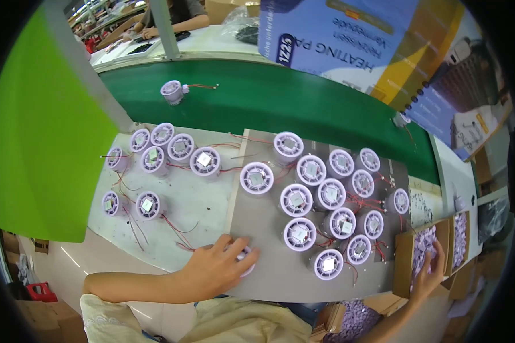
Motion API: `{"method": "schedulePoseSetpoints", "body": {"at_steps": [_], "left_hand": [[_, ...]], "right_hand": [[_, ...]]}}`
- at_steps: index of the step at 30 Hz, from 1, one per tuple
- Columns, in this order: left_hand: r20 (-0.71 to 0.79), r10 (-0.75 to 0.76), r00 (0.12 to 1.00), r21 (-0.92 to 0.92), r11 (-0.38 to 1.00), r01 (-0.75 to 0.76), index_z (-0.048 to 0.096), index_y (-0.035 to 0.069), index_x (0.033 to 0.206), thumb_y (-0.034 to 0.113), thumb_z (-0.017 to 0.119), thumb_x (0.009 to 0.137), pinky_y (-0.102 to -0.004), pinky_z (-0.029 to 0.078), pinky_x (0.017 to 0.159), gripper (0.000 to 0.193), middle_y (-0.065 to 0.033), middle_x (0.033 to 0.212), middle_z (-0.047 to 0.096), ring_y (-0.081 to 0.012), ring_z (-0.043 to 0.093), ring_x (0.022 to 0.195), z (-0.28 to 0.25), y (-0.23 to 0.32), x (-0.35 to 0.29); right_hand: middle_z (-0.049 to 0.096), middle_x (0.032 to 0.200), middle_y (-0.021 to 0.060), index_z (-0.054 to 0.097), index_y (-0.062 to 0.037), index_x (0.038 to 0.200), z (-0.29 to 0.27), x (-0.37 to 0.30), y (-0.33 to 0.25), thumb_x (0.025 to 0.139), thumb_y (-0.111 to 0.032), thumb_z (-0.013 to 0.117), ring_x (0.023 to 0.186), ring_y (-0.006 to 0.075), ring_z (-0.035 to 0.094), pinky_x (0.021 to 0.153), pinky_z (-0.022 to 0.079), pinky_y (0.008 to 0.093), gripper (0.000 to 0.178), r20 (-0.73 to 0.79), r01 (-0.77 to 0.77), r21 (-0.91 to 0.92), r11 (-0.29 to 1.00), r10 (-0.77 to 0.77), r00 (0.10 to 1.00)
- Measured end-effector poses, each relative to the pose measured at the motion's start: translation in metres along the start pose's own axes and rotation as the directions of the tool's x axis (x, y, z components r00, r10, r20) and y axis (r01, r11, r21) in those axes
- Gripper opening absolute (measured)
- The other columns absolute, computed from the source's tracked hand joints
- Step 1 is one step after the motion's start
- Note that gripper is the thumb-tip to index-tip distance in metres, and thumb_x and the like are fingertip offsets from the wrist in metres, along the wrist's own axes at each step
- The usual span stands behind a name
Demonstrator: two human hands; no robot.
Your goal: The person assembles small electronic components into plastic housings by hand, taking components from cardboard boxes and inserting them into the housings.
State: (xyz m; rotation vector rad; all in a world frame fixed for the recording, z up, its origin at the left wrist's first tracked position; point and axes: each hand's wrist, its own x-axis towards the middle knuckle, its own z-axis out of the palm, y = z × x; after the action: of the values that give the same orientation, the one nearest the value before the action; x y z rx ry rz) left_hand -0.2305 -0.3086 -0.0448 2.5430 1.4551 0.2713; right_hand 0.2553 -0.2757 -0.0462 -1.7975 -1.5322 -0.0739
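My left hand (217,268) is closed over a lilac round fan unit (246,264) near the front edge of the work surface, hiding much of it. At the right, my right hand (429,271) reaches into a cardboard box (402,266) of small lilac pieces (423,243). Its thumb and fingers look apart, though the fingertips are partly hidden. Between my hands stand several similar lilac units with red wires, among them one with a bright white square (328,264) on top. More units (205,162) are grouped on the white board at the left.
A green conveyor belt (240,97) runs behind the table, carrying a lilac unit (171,91). A blue printed carton (355,46) overhangs the far right. Beside my box is another box of lilac pieces (459,240). A bright green panel (40,126) rises at left. Across the belt, a person (180,20) works.
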Motion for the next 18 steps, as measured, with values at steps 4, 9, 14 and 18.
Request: {"method": "schedulePoseSetpoints", "body": {"at_steps": [4, 9, 14, 18], "left_hand": [[0.106, 0.114, 0.988, 0.057, 0.991, -0.120, 0.056, 0.013, 0.120, 0.015, 0.070, 0.079, -0.0398, 0.058, 0.076, 0.043, -0.0083, 0.125, 0.053, -0.0269, 0.056, 0.112, 0.001, 0.007, 0.015], [0.253, 0.496, 0.831, 0.026, 0.855, -0.518, 0.056, 0.010, 0.117, 0.017, 0.067, 0.082, -0.0542, 0.036, 0.108, 0.037, -0.0101, 0.127, 0.052, -0.0315, 0.049, 0.124, -0.018, -0.006, 0.012], [0.022, 0.321, 0.947, -0.111, 0.942, -0.316, 0.058, 0.006, 0.111, 0.034, 0.074, 0.079, -0.0524, 0.041, 0.102, 0.045, -0.0129, 0.122, 0.054, -0.0314, 0.053, 0.117, -0.006, 0.017, -0.006], [-0.153, -0.201, 0.968, -0.206, 0.964, 0.167, 0.057, 0.002, 0.113, 0.045, 0.083, 0.065, -0.0491, 0.044, 0.090, 0.070, -0.0149, 0.119, 0.058, -0.0317, 0.055, 0.109, 0.007, 0.029, -0.018]], "right_hand": [[0.062, 0.126, 0.0158, 0.060, 0.0035, 0.125, 0.024, -0.021, -0.070, 0.092, 0.003, 0.058, 0.109, 0.0217, 0.061, 0.093, 0.050, 0.0311, 0.032, 0.130, -0.083, 0.379, 0.922, 0.035, 0.991], [0.064, 0.119, 0.0209, 0.062, 0.0070, 0.122, 0.063, -0.048, -0.168, 0.085, 0.004, 0.064, 0.102, 0.0261, 0.067, 0.085, 0.055, 0.0348, 0.036, 0.352, -0.240, 0.800, 0.549, -0.106, 0.930], [0.068, 0.106, 0.0187, 0.061, 0.0076, 0.120, 0.078, -0.060, -0.179, 0.077, -0.003, 0.079, 0.090, 0.0243, 0.068, 0.080, 0.055, 0.0339, 0.048, 0.436, -0.271, 0.826, 0.494, -0.255, 0.863], [0.068, 0.102, 0.0177, 0.063, 0.0069, 0.119, 0.076, -0.056, -0.188, 0.078, -0.005, 0.080, 0.088, 0.0229, 0.067, 0.079, 0.055, 0.0344, 0.046, 0.374, -0.081, 0.788, 0.610, -0.372, 0.850]]}}
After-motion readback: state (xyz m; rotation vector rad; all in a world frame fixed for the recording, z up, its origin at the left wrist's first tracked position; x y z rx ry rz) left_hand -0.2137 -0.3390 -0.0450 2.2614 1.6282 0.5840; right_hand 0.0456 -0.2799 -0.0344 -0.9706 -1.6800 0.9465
